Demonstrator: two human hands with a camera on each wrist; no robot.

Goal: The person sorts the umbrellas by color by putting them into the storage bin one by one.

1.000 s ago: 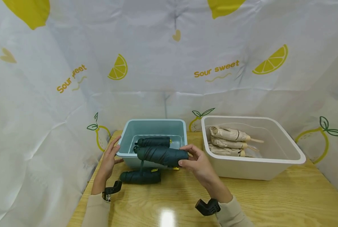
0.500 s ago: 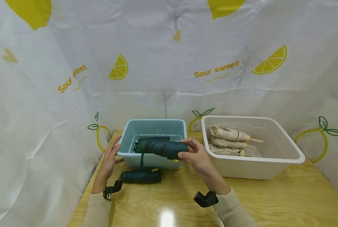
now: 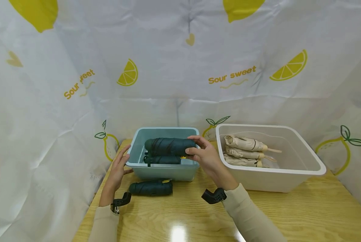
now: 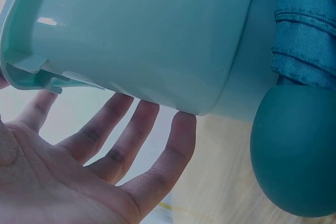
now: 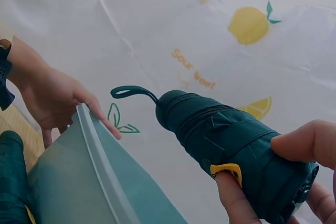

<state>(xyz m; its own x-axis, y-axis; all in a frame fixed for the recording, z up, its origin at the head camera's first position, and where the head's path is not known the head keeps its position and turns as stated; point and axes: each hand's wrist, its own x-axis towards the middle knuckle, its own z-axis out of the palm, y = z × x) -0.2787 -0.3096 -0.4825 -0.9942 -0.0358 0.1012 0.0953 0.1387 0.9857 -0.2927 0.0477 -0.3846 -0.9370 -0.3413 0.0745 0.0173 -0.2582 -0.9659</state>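
Observation:
In the head view my right hand grips one end of a dark green folded umbrella over the light blue bin. In the right wrist view its thumb and fingers pinch the umbrella, whose wrist loop hangs off the far end beside a yellow tag. My left hand rests at the bin's left side, fingertips touching its wall with fingers extended. Another green umbrella lies inside the bin, partly hidden below the held one. One more green umbrella lies on the table before the bin.
A larger white bin stands to the right, holding several beige folded umbrellas. Both bins stand on the wooden table. A white lemon-print curtain rises behind and at both sides.
My right hand has carried the held umbrella from over the bin's front rim back and up in the view, over the bin's inside. My left hand has stayed at the bin's side.

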